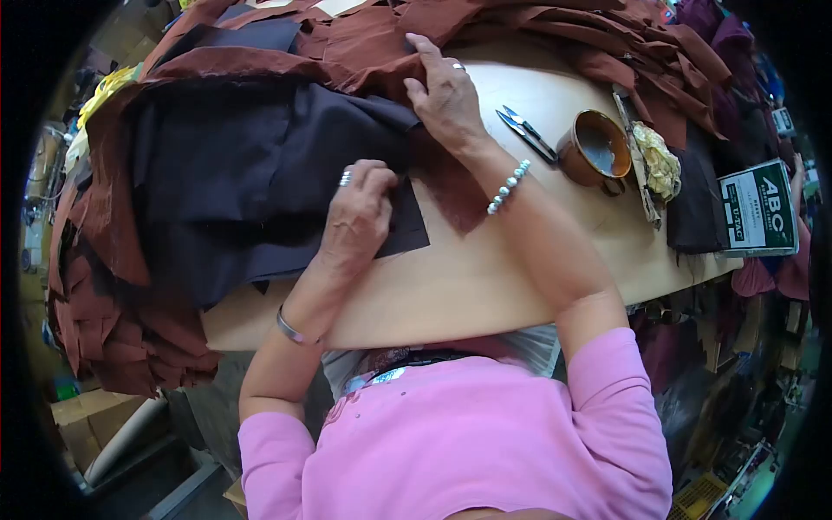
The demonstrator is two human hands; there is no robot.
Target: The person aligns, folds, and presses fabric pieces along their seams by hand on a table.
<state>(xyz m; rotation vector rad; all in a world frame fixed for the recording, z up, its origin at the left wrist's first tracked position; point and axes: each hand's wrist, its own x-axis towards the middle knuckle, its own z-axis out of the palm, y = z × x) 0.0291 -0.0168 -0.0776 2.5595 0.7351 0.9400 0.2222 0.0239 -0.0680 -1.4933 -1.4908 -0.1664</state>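
A dark, nearly black cloth piece (pixel 225 165) lies across the left of the table, over reddish-brown cloth. My left hand (pixel 360 208) rests at its right part, fingers curled in and closed on the dark cloth; the fingertips are hidden. Further up and to the right, my right hand (pixel 446 100) has its thumb and fingers apart. Its fingertips touch the edge of the brown cloth pile (pixel 364 43). A brown cloth corner (pixel 455 195) sticks out from under the dark piece, between my two wrists.
Thread snips (pixel 527 134) lie right of my right hand, beside a brown mug (pixel 595 149). A stick (pixel 637 160), a crumpled pale bundle (pixel 657 160) and a green-and-white box (pixel 758 210) stand further right. Brown cloth strips (pixel 95 312) hang over the left edge of the table (pixel 433 299).
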